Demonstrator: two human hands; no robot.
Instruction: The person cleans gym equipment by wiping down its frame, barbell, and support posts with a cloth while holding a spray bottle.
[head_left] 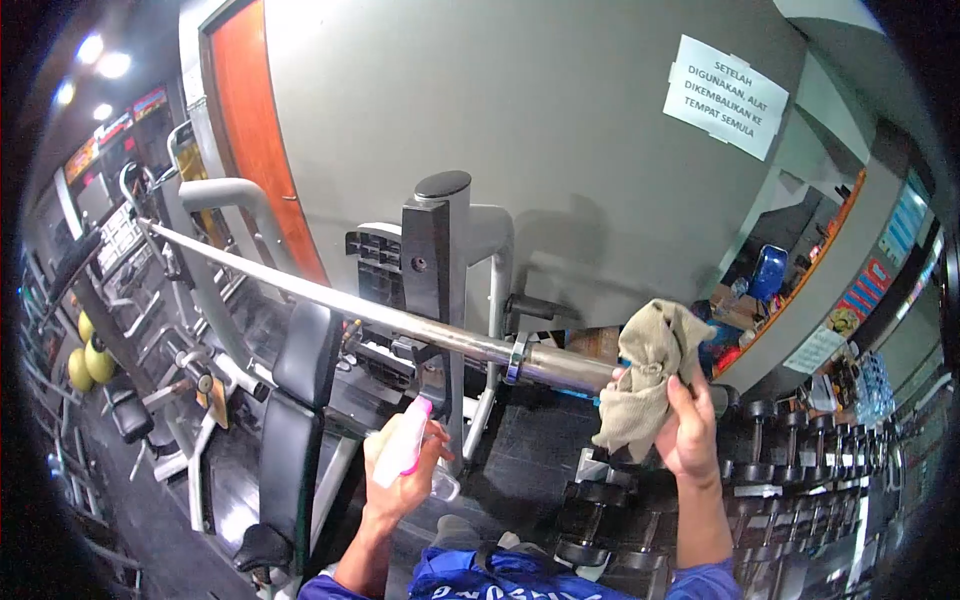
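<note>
My left hand [398,470] is wrapped round a white spray bottle with a pink nozzle [404,443], below the metal barbell [400,320]. My right hand [688,430] grips a beige cloth [655,375] at the barbell's thick right end. The cloth is bunched around that end and hangs down below it. A shiny collar [516,358] sits on the bar to the left of the cloth. The bar runs from the upper left to the right across a black and grey rack post [433,260].
A black padded bench [292,440] stands at the left, beside other gym machines. Racks of dumbbells [755,440] fill the lower right. Behind are a grey wall with a paper sign [727,97] and an orange door [255,120]. Yellow balls [98,360] lie far left.
</note>
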